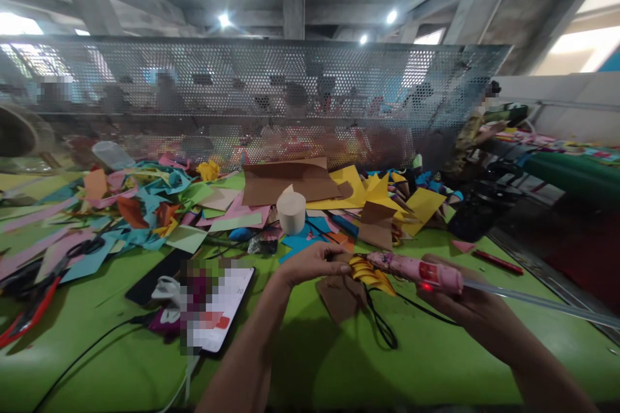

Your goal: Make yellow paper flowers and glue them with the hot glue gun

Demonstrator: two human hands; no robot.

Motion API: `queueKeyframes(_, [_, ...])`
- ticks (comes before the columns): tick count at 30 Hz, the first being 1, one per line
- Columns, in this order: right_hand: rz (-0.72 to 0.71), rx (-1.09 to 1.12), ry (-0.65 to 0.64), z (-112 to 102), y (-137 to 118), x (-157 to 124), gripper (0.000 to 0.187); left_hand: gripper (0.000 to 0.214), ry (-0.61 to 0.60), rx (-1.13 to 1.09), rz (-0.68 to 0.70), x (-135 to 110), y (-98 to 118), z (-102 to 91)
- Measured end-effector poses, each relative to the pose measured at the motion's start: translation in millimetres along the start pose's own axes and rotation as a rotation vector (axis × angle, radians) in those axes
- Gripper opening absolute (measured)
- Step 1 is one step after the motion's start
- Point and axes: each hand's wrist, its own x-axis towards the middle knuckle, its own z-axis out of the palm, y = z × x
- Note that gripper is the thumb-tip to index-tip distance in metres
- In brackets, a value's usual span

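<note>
Left hand: the left hand [314, 263] is closed, thumb against fingers, pinching the edge of a yellow ridged piece [372, 276].
Right hand: the right hand [477, 311] is curled round a pink glue gun [411, 269] — its red light lit, its tip at the yellow piece, a clear stick [537, 300] trailing behind.
Yellow piece: between the hands, above brown paper [339, 302].
Green table [436, 371]: coloured paper scraps [145, 193], a white roll [292, 214], a phone [232, 310], red-handled scissors [33, 319].
Room: perforated metal screen [232, 103], ceiling lights [224, 19] — another person [469, 142] at right.
</note>
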Motion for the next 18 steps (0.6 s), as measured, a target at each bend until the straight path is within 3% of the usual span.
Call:
queueKeyframes(4, [0.007,-0.011,0.066,2.8,-0.3,-0.4,0.035,0.065,0.019,0.058,0.006,0.1,1.8,0.3])
queueKeyframes(11, [-0.027,-0.002,-0.017,6.0,-9.0,1.4,0.034,0.063,0.018,0.075,0.021,0.6,1.7,0.3])
queueKeyframes(18, [-0.001,-0.026,0.041,2.3,-4.9,-0.2,0.033,0.067,0.033,0.092,0.007,0.3,1.2,-0.2])
